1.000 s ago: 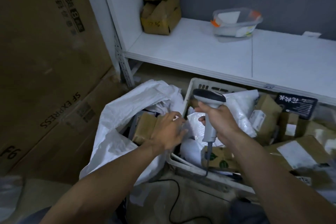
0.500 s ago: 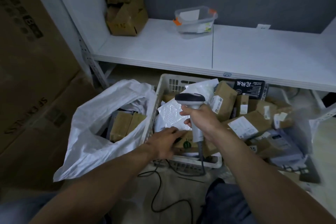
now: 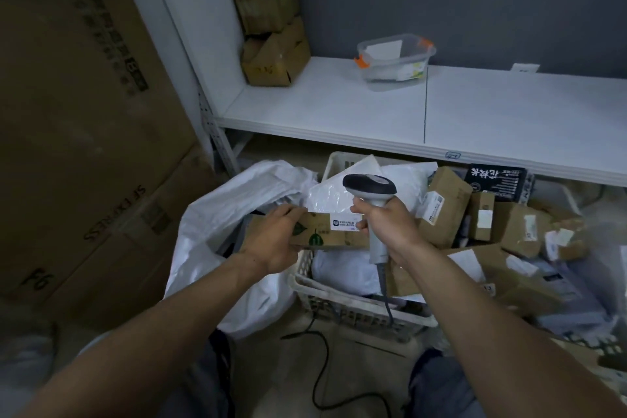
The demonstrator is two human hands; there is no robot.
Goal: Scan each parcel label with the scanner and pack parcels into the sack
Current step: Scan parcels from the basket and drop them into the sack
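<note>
brown cardboard parcel point(image 3: 325, 236) with green leaf print and a small white label point(image 3: 343, 224) facing up, roughly level, gripped by the left hand point(image 3: 271, 241) over the left edge of the white basket point(image 3: 356, 310), right beside the sack mouth. grey corded scanner point(image 3: 371, 193) with a dark head is upright in the right hand point(image 3: 390, 226), head just above the label, cable hanging to the floor. white sack point(image 3: 217, 231) stands open left of the basket; more brown and white parcels point(image 3: 444, 207) are heaped in and right of it.

One scanner point(image 3: 369, 185), one sack point(image 3: 210, 224), one basket point(image 3: 339, 309)
</note>
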